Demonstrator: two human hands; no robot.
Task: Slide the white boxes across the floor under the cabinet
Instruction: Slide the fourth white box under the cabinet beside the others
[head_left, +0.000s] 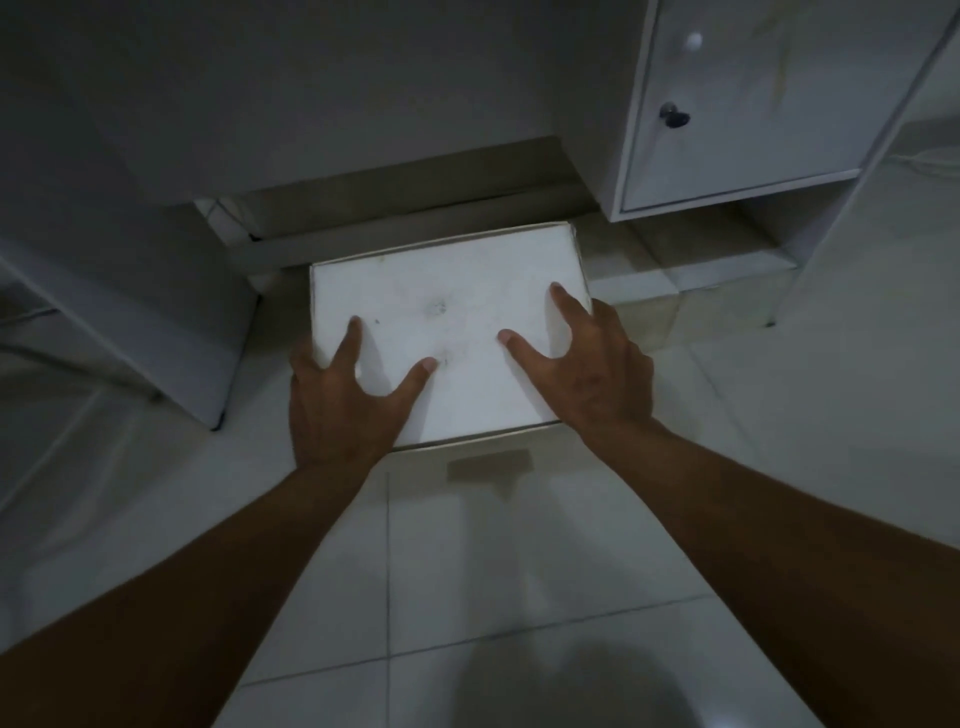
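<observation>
A white box (447, 317) lies flat on the tiled floor, its far edge at the dark gap under the cabinet (363, 93). My left hand (337, 400) rests on the box's near left corner, fingers spread over the top and left side. My right hand (592, 369) presses on the box's right side, fingers spread across the lid and right edge. A strip of brown tape (488, 465) shows on the box's near face. I see only this one box.
A white cabinet door (753, 104) with a dark knob (674, 117) stands at the right, an open shelf space below it. A slanted white panel (156, 332) stands on the floor at the left. Pale floor tiles (467, 597) stretch toward me.
</observation>
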